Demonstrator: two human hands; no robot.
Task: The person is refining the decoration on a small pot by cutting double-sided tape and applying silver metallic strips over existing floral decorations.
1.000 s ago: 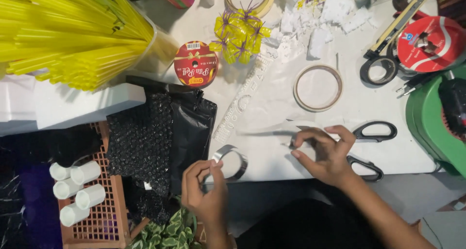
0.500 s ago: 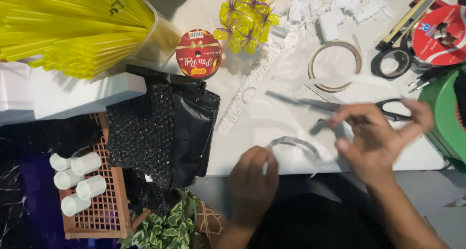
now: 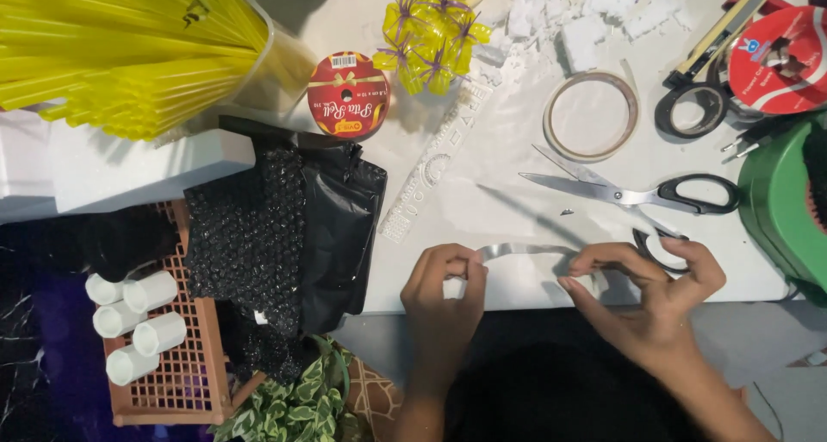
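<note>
- left hand [image 3: 444,291] pinches the end of the silver tape strip [image 3: 525,251]
- right hand [image 3: 659,300] grips the other end — keep it taut, untwisted, off the white table [image 3: 482,209]

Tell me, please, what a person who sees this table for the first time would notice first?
Probably the big bundle of bright yellow straws at the top left. Next, the two hands at the table's near edge: the left hand and right hand stretch a clear strip of tape between them. Just above lie open scissors with black handles.
</note>
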